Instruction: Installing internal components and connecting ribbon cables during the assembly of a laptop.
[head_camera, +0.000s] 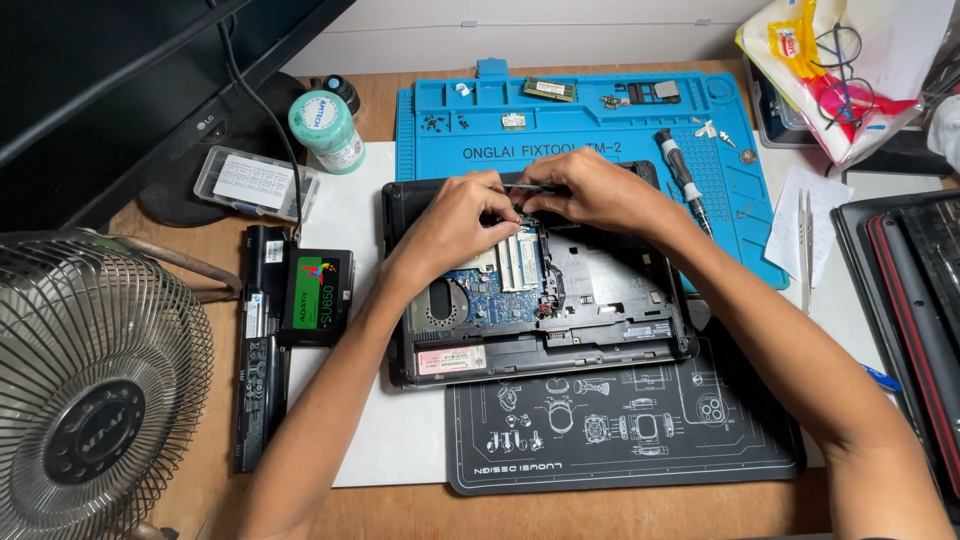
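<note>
Mid-teardown of opened laptop (560, 300): left hand (455, 215) pinching at memory slot (518, 262), right hand (590, 190) pinching thin tool (530, 187). Next calls for gentle, steady prying.

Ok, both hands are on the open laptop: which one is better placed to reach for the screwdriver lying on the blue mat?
Right. The right hand sits on the laptop's far edge, nearest the black-handled screwdriver on the blue mat just to its right. The left hand is further off and would probably have to cross over the right.

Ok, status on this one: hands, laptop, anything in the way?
Both hands, left hand and right hand, pinching slim tool over opened laptop. Nothing blocking.
</note>
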